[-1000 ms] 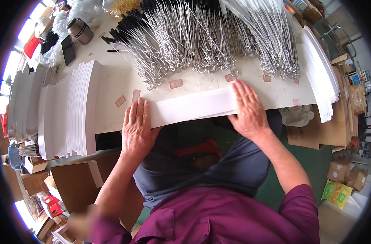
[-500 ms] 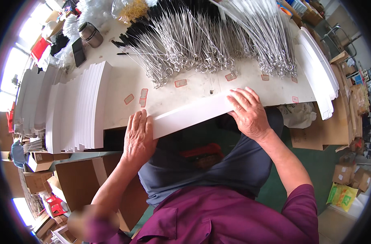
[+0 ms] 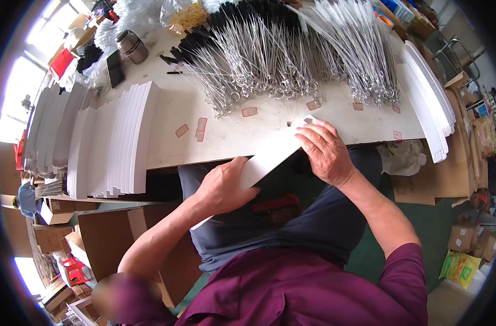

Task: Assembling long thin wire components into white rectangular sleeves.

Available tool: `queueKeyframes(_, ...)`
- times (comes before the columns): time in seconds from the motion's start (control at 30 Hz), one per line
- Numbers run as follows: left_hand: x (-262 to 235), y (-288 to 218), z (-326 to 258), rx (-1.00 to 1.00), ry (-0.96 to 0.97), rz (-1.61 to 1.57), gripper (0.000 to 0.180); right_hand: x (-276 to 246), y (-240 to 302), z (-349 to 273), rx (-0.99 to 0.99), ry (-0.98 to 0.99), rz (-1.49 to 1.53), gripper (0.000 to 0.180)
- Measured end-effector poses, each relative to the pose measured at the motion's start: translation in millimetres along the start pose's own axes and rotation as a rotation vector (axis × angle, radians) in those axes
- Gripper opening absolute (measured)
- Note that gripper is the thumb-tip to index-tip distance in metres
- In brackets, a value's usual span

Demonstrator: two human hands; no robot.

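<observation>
A long, narrow white cardboard box (image 3: 270,158) slants over my lap at the table's front edge, its far end up to the right. Around its middle, my left hand (image 3: 223,186) is closed, thumb on the near side. My right hand (image 3: 325,151) grips the far end, where a small end flap appears to stand out between the fingertips. The box's lower end shows past my left wrist, above my thigh. Beyond my hands lies a big heap of wire-handled bottle brushes (image 3: 269,60) with looped ends, some with black bristles.
Upright rows of white boxes (image 3: 114,141) line the table's left side. More flat white boxes (image 3: 430,103) lie at the right edge. A steel flask (image 3: 132,46) and a dark phone (image 3: 115,69) are at the back left. An open brown carton (image 3: 109,233) sits below left.
My left hand has slid from the box's left end to around its middle. The box has tilted, its left end dropping toward my lap. My right hand has moved slightly left.
</observation>
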State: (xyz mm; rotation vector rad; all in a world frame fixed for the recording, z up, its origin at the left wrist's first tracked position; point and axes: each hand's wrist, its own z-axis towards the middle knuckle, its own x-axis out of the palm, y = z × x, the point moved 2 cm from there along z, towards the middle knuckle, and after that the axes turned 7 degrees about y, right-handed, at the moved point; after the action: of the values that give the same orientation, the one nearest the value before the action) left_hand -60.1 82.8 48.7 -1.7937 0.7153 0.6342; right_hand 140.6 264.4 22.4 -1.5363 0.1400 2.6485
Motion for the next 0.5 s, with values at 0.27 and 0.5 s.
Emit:
queueKeyframes(0.27,7,-13,12,-0.099,-0.046,0.013,0.057,-21,2,-8,0.238,-0.172,0.123,0.039)
queueKeyframes(0.5,10,-15,-24,-0.054,-0.067,-0.072,0.047,-15,38,-16,0.456,-0.313,0.539,0.033)
